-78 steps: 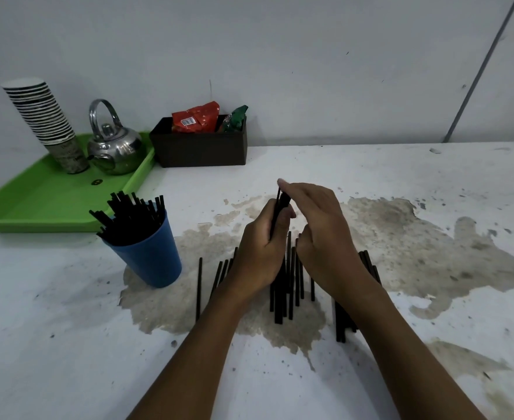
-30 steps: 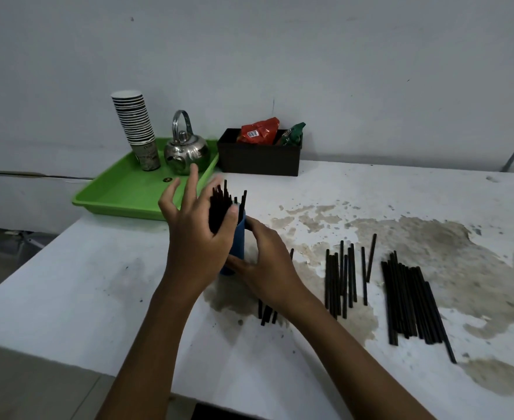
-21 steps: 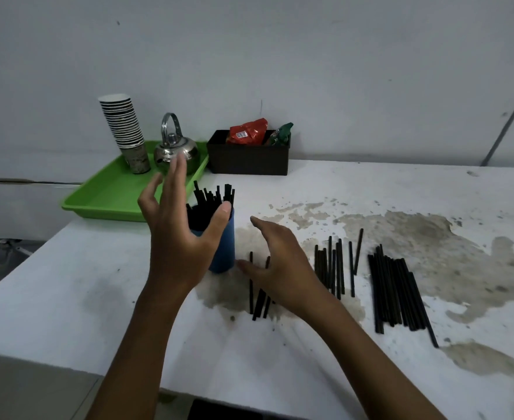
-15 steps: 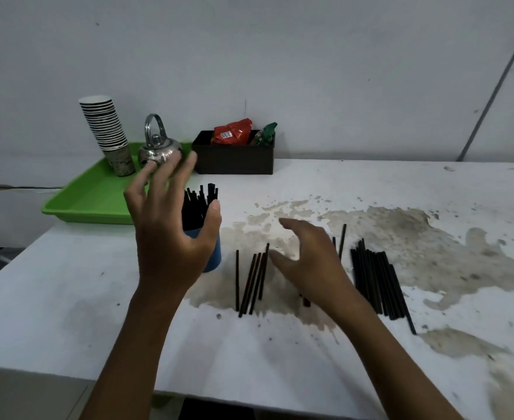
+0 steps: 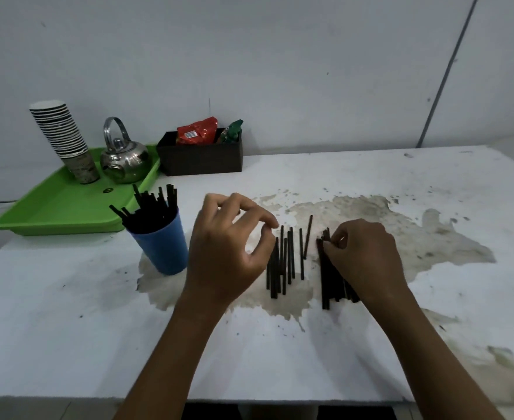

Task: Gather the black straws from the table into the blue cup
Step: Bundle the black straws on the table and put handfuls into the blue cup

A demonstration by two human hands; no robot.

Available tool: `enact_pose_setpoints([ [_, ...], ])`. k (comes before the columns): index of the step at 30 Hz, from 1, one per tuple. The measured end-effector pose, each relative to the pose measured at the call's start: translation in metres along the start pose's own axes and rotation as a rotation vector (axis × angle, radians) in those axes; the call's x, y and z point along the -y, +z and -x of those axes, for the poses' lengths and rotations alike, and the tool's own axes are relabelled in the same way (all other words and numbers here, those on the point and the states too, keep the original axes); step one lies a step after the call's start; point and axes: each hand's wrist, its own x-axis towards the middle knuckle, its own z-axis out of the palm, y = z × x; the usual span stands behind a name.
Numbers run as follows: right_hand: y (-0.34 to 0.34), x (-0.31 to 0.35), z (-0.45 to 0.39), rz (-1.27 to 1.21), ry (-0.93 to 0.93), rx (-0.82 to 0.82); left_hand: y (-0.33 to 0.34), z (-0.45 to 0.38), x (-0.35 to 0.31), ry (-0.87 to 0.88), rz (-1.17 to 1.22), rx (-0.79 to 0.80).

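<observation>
Fingers of the right hand are curled down onto the far ends of a tight bundle of black straws, which lies on the tabletop on a large brownish stain. The fingertips pinch the straw tips, and the hand covers most of the bundle. The left hand hovers to the left of it, above the tabletop, with loosely curled fingers and thumb, and it holds nothing. Its fingertips are near the far ends of a second, looser group of straws, which lie roughly parallel between the two hands. One single straw lies a little tilted between this group and the bundle.

Left of the left hand stands the blue cup, upright on the tabletop and already full of black straws that lean out over its rim. Behind the cup, at the left edge of the tabletop, is a green tray. It carries a stack of paper cups and a shiny metal kettle. Just beside the tray, against the wall, a dark box holds a red packet and a green packet.
</observation>
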Motion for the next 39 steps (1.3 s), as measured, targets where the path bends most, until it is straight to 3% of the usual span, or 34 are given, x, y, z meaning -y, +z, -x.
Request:
enact_pose_setpoints([
  [6,0.003,-0.012,0.001,0.092,0.034,0.068,0.039,0.004,-0.008,-0.02,0.061,0.256],
  [11,0.004,-0.006,0.001,0.128,-0.001,0.128,0.063,-0.005,-0.012,-0.058,0.084,0.36],
  [24,0.006,-0.011,-0.013,0.002,0.049,0.182,0.07,0.008,0.013,-0.321,0.231,0.27],
  [39,-0.005,-0.017,-0.032,-0.012,0.134,0.398,0.069,0.011,0.013,-0.349,0.279,0.247],
])
